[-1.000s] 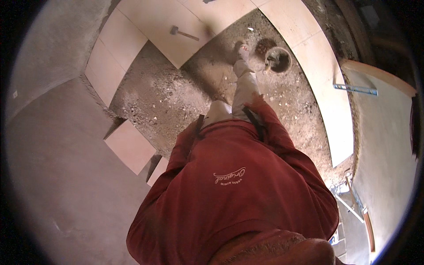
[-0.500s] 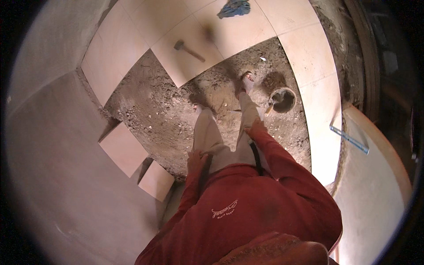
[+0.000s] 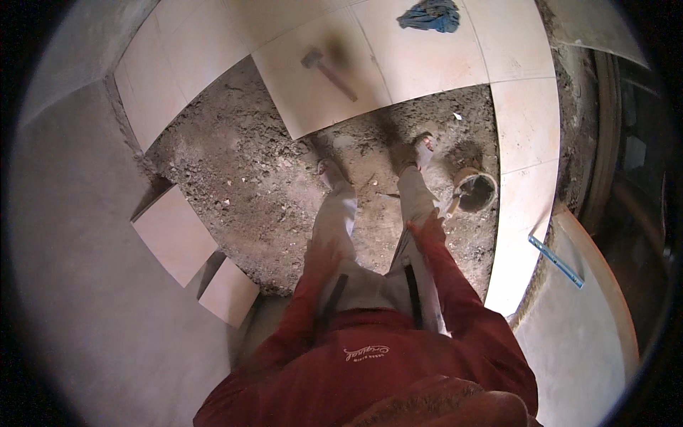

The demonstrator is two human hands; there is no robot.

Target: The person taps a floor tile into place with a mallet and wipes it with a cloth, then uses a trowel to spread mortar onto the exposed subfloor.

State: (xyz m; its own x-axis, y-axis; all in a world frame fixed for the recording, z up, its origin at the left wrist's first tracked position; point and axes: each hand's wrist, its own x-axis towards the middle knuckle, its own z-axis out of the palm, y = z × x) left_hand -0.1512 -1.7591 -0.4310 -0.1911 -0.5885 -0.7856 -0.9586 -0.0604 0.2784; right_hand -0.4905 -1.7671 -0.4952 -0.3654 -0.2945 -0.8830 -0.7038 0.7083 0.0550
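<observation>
I stand on a bed of rough grey mortar [image 3: 249, 178], my feet at its far edge beside the laid beige tiles [image 3: 420, 64]. My left hand [image 3: 324, 249] hangs against my left thigh, blurred by motion. My right hand [image 3: 427, 226] hangs by my right leg, a short way from a small round bucket [image 3: 475, 191] with a trowel handle sticking out of it. Red sleeves cover both arms. Whether either hand holds anything is not clear.
A hammer [image 3: 327, 67] lies on a laid tile ahead, and a blue rag [image 3: 430, 16] lies further back. Two loose tiles [image 3: 174, 235] lean by the grey wall on the left. A blue spirit level [image 3: 556, 261] rests at the right.
The view has swung so the tiled floor, hammer and rag show more fully. My arms have dropped from my waist to my sides, and my legs now show at full length.
</observation>
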